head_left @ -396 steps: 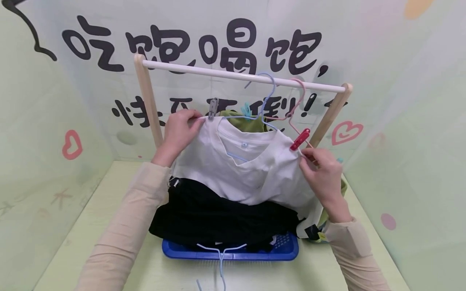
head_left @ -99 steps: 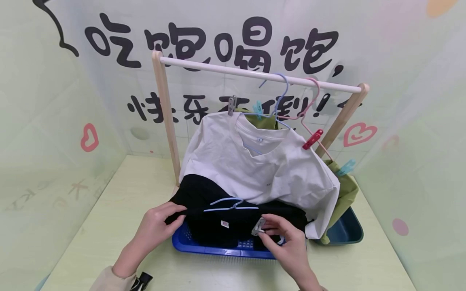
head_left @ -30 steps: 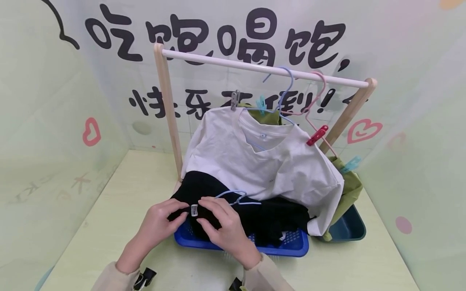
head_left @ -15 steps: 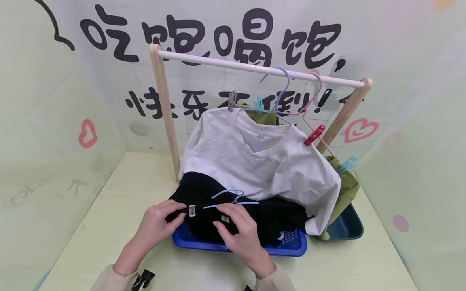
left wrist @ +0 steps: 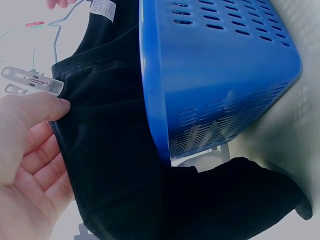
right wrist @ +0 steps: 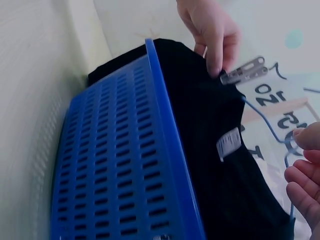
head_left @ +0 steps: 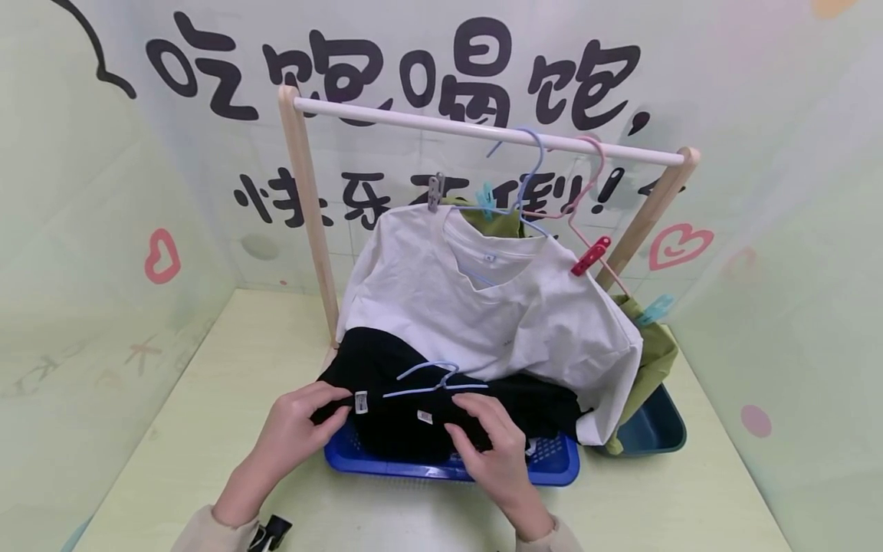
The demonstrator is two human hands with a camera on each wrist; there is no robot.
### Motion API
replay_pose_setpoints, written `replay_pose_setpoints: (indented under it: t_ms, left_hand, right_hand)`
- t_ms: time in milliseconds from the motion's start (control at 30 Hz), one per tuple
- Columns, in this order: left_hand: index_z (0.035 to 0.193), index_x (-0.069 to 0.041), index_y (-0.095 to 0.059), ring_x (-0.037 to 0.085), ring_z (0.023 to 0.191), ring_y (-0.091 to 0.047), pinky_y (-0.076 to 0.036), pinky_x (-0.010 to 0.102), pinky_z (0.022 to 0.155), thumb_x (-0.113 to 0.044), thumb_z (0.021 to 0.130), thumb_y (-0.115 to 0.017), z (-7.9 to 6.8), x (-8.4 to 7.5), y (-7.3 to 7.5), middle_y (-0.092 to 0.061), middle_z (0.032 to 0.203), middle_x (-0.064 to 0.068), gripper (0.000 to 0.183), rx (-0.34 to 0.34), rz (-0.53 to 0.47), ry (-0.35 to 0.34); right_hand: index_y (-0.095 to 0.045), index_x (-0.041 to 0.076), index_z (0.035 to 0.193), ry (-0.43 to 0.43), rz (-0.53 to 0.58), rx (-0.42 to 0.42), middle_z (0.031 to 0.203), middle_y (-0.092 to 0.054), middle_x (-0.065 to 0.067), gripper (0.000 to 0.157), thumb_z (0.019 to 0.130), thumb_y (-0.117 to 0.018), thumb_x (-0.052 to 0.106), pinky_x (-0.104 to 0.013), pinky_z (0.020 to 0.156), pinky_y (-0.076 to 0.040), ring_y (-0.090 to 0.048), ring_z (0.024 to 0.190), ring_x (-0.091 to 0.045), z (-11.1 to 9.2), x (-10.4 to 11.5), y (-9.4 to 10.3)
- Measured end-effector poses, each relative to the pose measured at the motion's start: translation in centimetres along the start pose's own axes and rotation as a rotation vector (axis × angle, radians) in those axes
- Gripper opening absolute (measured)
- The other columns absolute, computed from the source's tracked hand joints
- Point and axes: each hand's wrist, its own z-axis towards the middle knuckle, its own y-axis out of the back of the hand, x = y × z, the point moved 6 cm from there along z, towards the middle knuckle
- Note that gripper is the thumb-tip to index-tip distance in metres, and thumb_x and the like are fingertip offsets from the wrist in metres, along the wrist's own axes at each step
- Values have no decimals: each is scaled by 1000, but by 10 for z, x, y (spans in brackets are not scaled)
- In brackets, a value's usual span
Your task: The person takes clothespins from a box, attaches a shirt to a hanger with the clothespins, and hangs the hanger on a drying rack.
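Note:
My left hand [head_left: 303, 422] pinches the shoulder edge of a black shirt [left wrist: 110, 130], thumb in front. A grey clothespin [left wrist: 37, 81] is clipped there beside the thumb. Inside the neckline sits a light blue hanger [head_left: 441, 386], its hook standing up above the cloth. A white neck label [head_left: 425, 416] shows on the shirt. My right hand [head_left: 493, 441] hovers by the other side of the neckline, thumb and fingers apart with nothing visible between them. Seen from the right wrist, those loosely bent fingers [right wrist: 302, 182] are close to the hanger.
Under the black shirt stands a blue perforated basket [head_left: 448, 469]. Behind, a white shirt [head_left: 428, 284] and a green garment [head_left: 651, 368] hang with clothespins from a rack [head_left: 414, 120]. A dark green bin [head_left: 655, 425] stands at the right.
Earlier the hands were at the white shirt on the rack. Afterwards the right hand brought a grey clothespin to the black shirt's left shoulder, let go, and moved right. The left hand keeps its pinch.

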Motion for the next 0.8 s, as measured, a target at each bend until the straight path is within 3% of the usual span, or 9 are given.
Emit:
replay_pose_setpoints:
  t_ms: [267,500,667,800]
  left_hand:
    - [81,-4,-71,10,64,-62,-47,17,57,7,62,-73,0,1,0,-67,77,0,22,-2,-6,-2]
    - [81,-4,-71,9,63,-61,-46,16,56,8,62,-73,0,0,-1,-67,77,0,22,-1,-12,8]
    - [81,-4,-71,10,64,-62,-47,16,57,7,62,-73,1,0,-1,-67,78,0,22,5,-13,8]
    - [81,-3,-71,11,65,-63,-47,17,57,7,62,-73,1,0,-1,-68,78,1,22,2,-7,9]
  right_hand:
    - [-63,-10,93,-45,-50,-56,89,-64,-20,29,90,-64,18,-18,76,-47,-61,79,-26,7,8,30]
    - [-64,-12,95,-100,-104,-92,90,-64,-21,27,85,-69,13,-16,77,-47,-61,81,-21,-8,-6,63]
    - [-63,-14,95,-168,-140,-114,88,-63,-25,23,81,-71,3,-14,77,-47,-61,85,-16,-14,-8,88]
    - [-64,-14,93,-219,-203,-132,86,-63,-26,25,70,-72,-12,-11,77,-46,-61,85,-10,-17,-10,105]
